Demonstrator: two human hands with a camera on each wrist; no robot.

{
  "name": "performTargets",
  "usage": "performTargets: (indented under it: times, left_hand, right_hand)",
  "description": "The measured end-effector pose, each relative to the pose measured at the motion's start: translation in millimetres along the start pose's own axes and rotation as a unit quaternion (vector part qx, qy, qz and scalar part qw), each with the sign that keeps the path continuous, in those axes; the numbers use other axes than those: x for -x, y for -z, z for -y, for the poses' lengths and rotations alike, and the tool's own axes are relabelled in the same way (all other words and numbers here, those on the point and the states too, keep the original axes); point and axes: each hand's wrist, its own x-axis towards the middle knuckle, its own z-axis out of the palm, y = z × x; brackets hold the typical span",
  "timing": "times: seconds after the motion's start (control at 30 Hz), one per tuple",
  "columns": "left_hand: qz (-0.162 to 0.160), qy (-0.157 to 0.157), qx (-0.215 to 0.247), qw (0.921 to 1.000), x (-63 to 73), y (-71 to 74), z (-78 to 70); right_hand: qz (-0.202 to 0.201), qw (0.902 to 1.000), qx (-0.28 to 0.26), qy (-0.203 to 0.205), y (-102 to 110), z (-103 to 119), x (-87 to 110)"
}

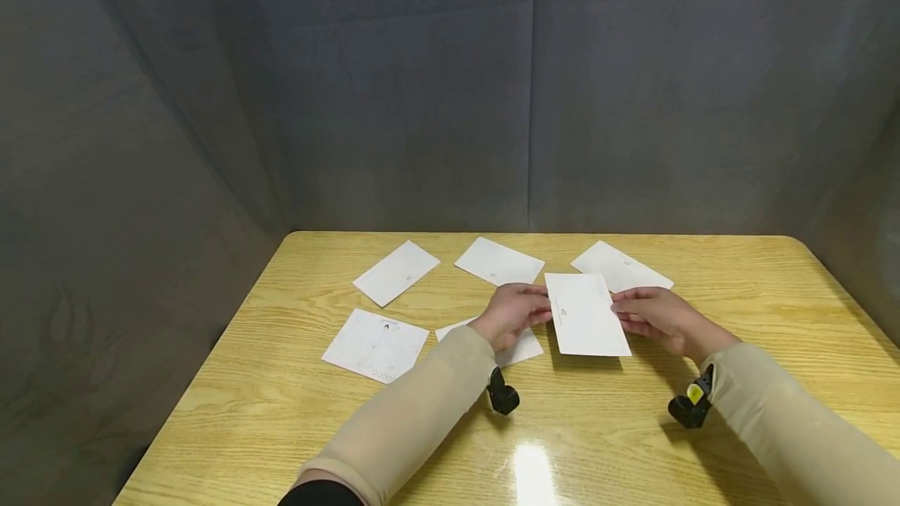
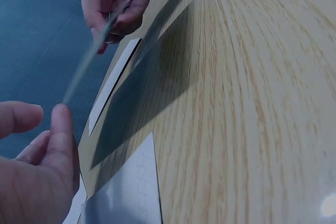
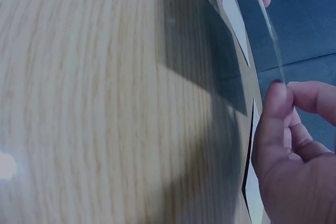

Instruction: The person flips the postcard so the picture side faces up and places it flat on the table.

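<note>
A white postcard (image 1: 587, 315) with small print near its edges is held above the table, its shadow on the wood below. My right hand (image 1: 657, 318) pinches its right edge between thumb and fingertips, as the right wrist view also shows. At the opposite edge is my left hand (image 1: 516, 312); in the left wrist view a fingertip (image 2: 61, 114) touches or nearly touches the card, while the thumb stands apart from it. Under the left hand and forearm lies another postcard (image 1: 526, 347), partly covered. Behind the right hand lies one more postcard (image 1: 619, 265).
More white postcards lie flat on the wooden table (image 1: 598, 443): one at back left (image 1: 397, 272), one at back middle (image 1: 498, 261), one at front left (image 1: 376, 343). A grey cloth (image 1: 408, 100) hangs behind the table and at its sides.
</note>
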Motion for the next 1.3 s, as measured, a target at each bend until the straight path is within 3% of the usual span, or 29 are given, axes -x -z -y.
performTargets:
  times: [0.2, 0.4, 0.73, 0.97, 1.3]
  left_hand:
    - [-0.018, -0.008, -0.01, 0.9997, -0.1, 2.0, 0.9]
    - [-0.013, -0.007, -0.028, 0.9995, 1.5, 3.7, 0.7]
    - [0.004, -0.012, -0.034, 0.9993, 2.5, 2.4, 1.9]
    - [-0.007, 0.003, -0.066, 0.9978, 4.9, 1.6, -1.2]
    - [0.0, -0.016, -0.104, 0.9944, 6.8, -2.9, -5.8]
  right_hand:
    - [0.019, 0.9989, -0.042, 0.009, -1.3, 0.4, 0.4]
    - [0.026, 0.9976, -0.061, 0.018, 0.6, 1.2, -0.4]
    - [0.027, 0.9982, -0.051, 0.012, 3.1, 1.7, -0.4]
    - [0.025, 0.9993, -0.026, 0.008, 1.8, 5.1, 1.5]
    - [0.007, 0.9958, 0.079, 0.046, 2.2, 9.3, 3.7]
